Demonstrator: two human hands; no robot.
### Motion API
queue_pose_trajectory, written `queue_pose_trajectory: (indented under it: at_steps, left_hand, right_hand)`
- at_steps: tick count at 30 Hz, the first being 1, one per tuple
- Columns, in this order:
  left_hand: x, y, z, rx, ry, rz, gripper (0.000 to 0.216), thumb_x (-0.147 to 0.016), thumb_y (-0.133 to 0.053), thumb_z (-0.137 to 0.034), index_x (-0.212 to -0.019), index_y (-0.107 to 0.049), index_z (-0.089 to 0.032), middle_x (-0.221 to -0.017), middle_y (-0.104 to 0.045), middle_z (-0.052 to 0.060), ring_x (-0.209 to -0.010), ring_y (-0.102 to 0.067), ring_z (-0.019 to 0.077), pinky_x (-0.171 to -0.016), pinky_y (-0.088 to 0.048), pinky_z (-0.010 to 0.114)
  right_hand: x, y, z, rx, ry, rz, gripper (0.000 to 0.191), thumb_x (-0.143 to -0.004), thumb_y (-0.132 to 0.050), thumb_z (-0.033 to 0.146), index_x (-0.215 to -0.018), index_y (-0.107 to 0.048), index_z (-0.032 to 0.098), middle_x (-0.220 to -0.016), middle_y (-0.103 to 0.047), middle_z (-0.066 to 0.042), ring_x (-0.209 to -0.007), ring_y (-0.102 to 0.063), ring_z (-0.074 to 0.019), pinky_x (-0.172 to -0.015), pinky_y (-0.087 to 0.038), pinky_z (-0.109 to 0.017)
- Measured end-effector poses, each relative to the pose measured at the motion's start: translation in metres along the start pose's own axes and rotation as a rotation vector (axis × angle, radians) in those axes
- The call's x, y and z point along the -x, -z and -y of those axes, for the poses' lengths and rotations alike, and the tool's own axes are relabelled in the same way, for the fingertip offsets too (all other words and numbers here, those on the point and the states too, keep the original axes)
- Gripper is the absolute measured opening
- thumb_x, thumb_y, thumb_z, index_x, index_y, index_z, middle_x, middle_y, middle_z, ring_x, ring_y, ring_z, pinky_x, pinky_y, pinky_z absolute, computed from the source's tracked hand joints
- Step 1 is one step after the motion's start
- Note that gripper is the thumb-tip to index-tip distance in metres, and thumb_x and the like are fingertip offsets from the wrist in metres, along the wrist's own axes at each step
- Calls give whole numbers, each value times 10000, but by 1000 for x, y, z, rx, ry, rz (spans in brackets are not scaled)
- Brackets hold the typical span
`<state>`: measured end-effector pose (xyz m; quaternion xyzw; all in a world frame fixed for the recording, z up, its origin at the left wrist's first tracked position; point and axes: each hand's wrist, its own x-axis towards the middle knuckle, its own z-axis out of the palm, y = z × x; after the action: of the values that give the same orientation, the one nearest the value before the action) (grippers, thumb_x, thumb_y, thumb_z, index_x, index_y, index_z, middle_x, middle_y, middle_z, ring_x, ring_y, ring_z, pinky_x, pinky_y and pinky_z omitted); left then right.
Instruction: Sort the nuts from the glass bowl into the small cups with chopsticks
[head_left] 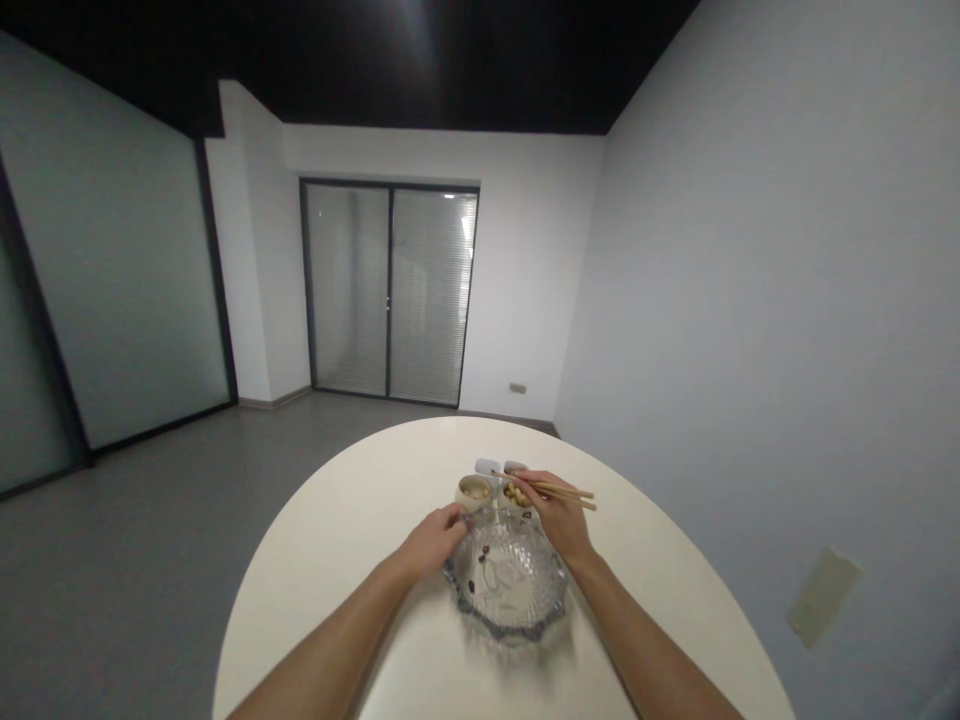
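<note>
My right hand (561,515) holds a pair of wooden chopsticks (574,491), their tips pointing left over the small containers. A small dark speck shows at the tips, over a white dish (486,466); I cannot tell whether it is gripped. With fingers closed at its left rim, my left hand (436,540) holds a clear, scalloped glass bowl (511,632). Several dark beans (471,586) lie inside, toward its left. Just behind the bowl is a cream cup (465,494) with pale bits in it. Yellowish nuts or beans (516,493) fill another container, partly hidden by my right hand.
All of this stands on a round cream table (322,545). Partly behind my right fingers is another small dish (514,466). A pale wall (750,300) rises close on the right, and glass doors (390,300) are across the grey floor.
</note>
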<state>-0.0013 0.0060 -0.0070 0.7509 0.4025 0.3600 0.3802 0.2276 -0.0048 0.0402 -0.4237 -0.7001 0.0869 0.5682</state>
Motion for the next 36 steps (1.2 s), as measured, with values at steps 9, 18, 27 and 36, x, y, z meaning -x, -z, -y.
queue_pose_trajectory:
  at_steps: [9,18,27,36]
  left_hand:
    - [-1,-1,4,5,14,-13,255,-808,-470,-313,-909,-644,-156,-940,-668,41,-887,-566,206,-822,-411,295]
    - [-1,-2,6,10,9,-16,240,-797,-460,-285,-904,-632,-157,-920,-660,35,-864,-557,198,-800,-407,289]
    - [-1,-2,5,11,17,-9,271,-822,-472,-351,-911,-640,-158,-890,-657,31,-852,-556,200,-749,-403,279]
    - [-1,-2,3,24,1,-10,260,-779,-461,-275,-920,-641,-153,-946,-671,46,-887,-563,209,-807,-412,293]
  right_hand:
    - [1,7,-3,-16,-31,-20,261,-859,-642,448,-927,-746,217,-959,-748,-63,-925,-685,-244,-908,-521,-420]
    - [1,25,11,-75,-79,19,219,-823,-692,424,-872,-742,216,-876,-751,-53,-835,-693,-233,-818,-550,-384]
    - [9,41,23,-131,-131,366,246,-788,-728,430,-846,-748,191,-823,-755,-61,-778,-704,-222,-722,-561,-331]
    - [13,32,21,-111,-127,428,237,-790,-727,428,-815,-764,196,-820,-757,-56,-760,-700,-221,-706,-556,-320]
